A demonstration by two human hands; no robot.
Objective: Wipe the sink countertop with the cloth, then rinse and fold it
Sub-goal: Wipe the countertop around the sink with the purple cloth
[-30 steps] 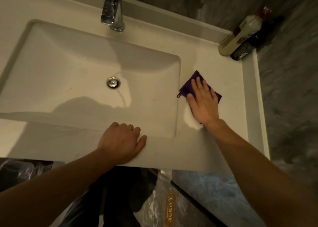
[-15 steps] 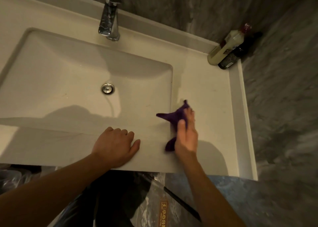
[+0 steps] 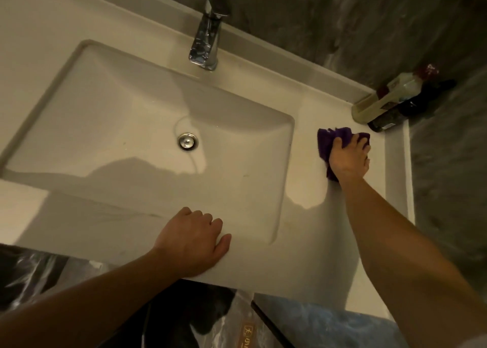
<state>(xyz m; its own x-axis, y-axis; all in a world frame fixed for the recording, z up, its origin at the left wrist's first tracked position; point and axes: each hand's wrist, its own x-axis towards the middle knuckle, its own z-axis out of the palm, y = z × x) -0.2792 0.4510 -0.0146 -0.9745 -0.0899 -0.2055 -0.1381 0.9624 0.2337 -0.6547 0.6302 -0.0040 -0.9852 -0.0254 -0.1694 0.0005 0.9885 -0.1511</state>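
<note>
A purple cloth (image 3: 326, 142) lies bunched on the pale countertop (image 3: 311, 242), to the right of the sink basin (image 3: 110, 126). My right hand (image 3: 347, 160) presses down on the cloth with fingers curled over it, and most of the cloth is hidden under the palm. My left hand (image 3: 192, 242) rests flat on the counter's front edge below the basin, holding nothing, fingers slightly apart.
A chrome tap (image 3: 208, 34) stands behind the basin, and the drain (image 3: 187, 141) sits mid-basin. Two bottles, one pale (image 3: 387, 98) and one dark (image 3: 400, 115), lean in the back right corner just beyond the cloth. A raised rim (image 3: 398, 179) borders the counter's right side.
My right hand has carried the cloth from the counter's front edge back and to the right, toward the bottles. The left hand has stayed in place.
</note>
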